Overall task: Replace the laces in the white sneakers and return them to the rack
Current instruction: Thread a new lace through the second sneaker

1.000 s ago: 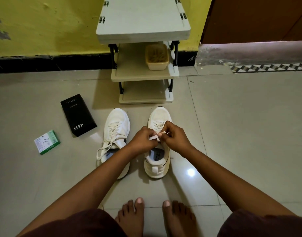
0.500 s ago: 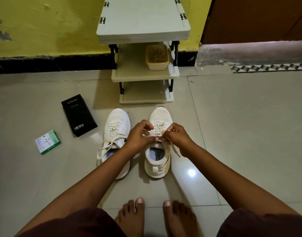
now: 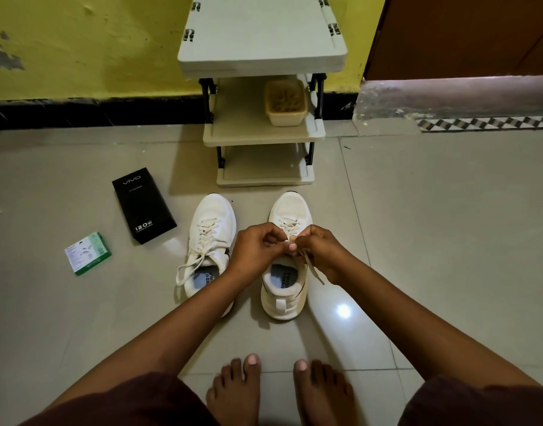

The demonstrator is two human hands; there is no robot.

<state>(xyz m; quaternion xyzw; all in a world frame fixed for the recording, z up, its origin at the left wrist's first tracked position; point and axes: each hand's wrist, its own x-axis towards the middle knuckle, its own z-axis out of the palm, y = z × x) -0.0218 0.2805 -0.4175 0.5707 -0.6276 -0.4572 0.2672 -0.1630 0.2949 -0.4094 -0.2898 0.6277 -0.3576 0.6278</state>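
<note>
Both hands (image 3: 290, 249) apparently pinch the flat lace (image 3: 313, 270) over the mesh-toed right sneaker (image 3: 290, 210).

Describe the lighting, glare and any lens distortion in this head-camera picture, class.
Head view: dim, warm indoor light; a bright glare spot on the glossy floor tiles right of the right sneaker; soft shadow beside the shoe rack; wide-angle bending curves the black skirting; both hands at the lace look sharp.
</note>
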